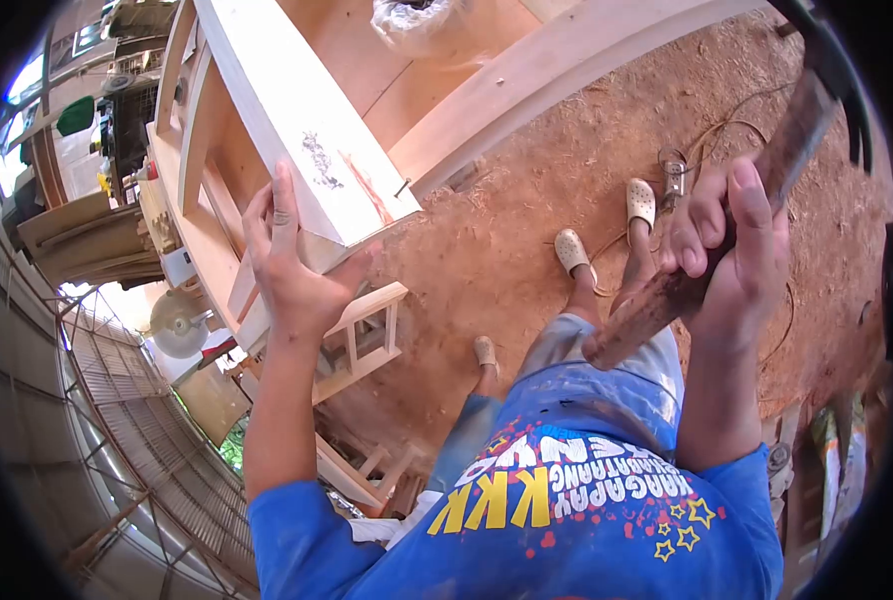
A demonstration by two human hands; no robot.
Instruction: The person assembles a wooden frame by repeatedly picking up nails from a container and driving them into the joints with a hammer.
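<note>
My left hand [302,265] grips the near end of a pale wooden beam [297,100], with fingers along its side and the thumb by its end face. A nail [402,188] sticks up from the beam's top close to the end corner. Dark scuffs and a reddish streak mark the wood beside it. In my right hand [732,250], fingers wrap around the wooden handle of a claw hammer [802,130]. The hammer is raised to the right, apart from the beam, with its dark head at the upper right edge, partly cut off.
The beam belongs to a large wooden frame with a curved rail [567,75]. Clear plastic [412,22] lies on its panel. A metal tool [674,172] and a cord lie on the dirt floor [467,270]. Another person's foot [485,350] is behind me. A fan [179,320] stands left.
</note>
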